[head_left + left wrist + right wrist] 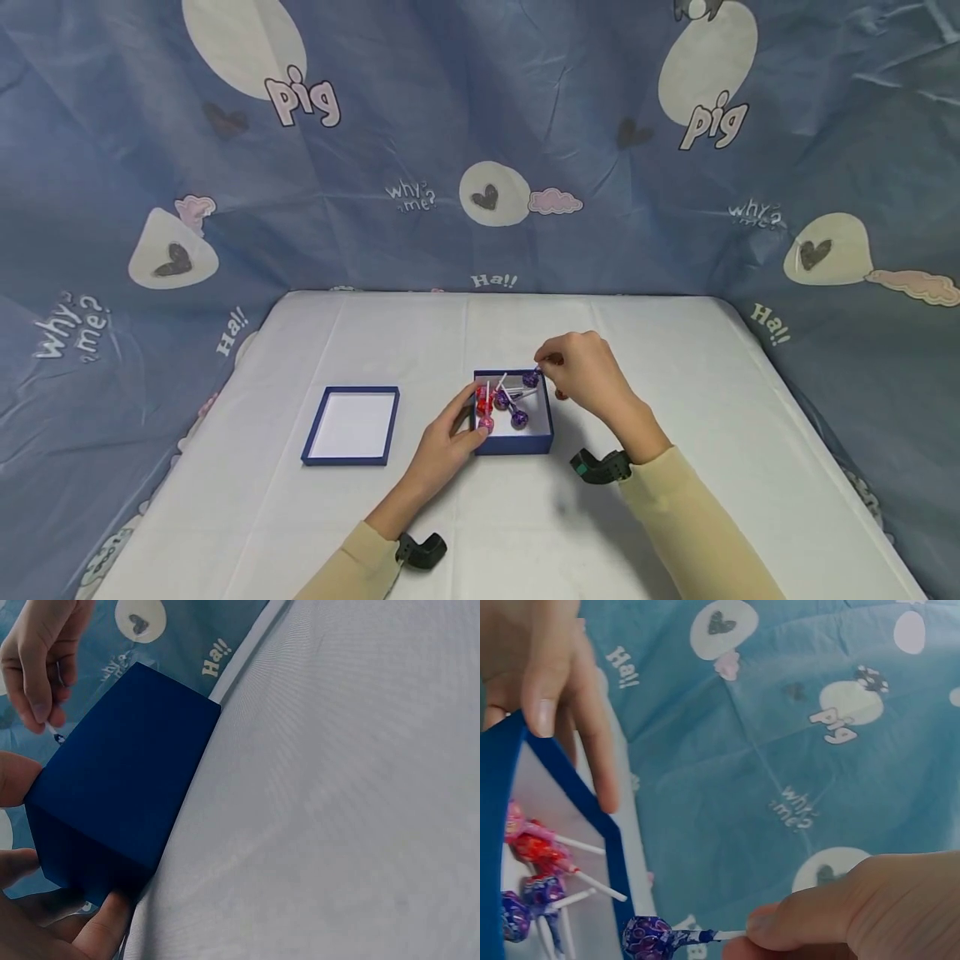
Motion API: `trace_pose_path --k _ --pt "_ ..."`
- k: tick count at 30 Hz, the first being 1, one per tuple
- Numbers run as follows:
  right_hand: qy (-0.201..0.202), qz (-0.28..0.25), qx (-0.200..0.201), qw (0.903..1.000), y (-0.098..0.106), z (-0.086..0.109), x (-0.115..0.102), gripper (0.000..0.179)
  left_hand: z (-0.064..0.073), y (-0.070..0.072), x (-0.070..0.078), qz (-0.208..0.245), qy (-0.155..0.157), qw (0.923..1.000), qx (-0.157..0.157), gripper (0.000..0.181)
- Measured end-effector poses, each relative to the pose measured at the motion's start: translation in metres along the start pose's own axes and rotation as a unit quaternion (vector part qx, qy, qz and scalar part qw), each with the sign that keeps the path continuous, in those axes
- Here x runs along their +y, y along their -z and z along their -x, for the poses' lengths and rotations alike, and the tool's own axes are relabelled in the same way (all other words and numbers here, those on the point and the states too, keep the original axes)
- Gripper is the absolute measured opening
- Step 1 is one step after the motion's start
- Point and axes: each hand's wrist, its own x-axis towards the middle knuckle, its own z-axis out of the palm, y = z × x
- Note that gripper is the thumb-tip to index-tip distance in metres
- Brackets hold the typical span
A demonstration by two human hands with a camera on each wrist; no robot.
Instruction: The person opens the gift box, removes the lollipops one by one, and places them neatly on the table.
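A blue box (pixel 517 445) with a white inside stands in the middle of the table, holding several wrapped lollipops. Red and pink lollipops (pixel 544 851) lie toward its left side, beside purple ones (pixel 519 418). My left hand (pixel 447 450) grips the box at its left side, the thumb near the front corner. Over the back right corner, my right hand (pixel 588 372) pinches the white stick of a purple lollipop (pixel 649 937) between thumb and finger. That lollipop's head is at the box's rim; whether it touches is unclear. From the left wrist, mostly the box's outer walls (pixel 142 757) show.
Left of the box lies a square tray-like lid (pixel 351 425), blue-rimmed and white inside. White cloth (pixel 480 533) covers the table. A blue printed curtain (pixel 420 117) hangs behind and at both sides. Dark wrist devices (pixel 422 552) are strapped on both arms.
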Motion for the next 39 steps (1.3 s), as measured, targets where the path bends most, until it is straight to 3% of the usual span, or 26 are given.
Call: trace_pose_path --k 16,25,39 --pt "-0.025 -0.026 0.044 0.9984 0.014 0.008 0.011 0.009 0.001 0.0 0.001 -0.017 -0.025 0.9995 0.006 0.069" --pt "-0.04 -0.027 0.053 0.9974 0.014 0.016 0.025 0.011 0.001 0.0 0.0 -0.023 -0.007 0.9997 0.004 0.069" --pt "-0.072 -0.041 0.057 0.9949 0.013 0.027 0.048 0.008 0.002 -0.002 0.002 -0.014 -0.006 0.9998 0.013 0.069"
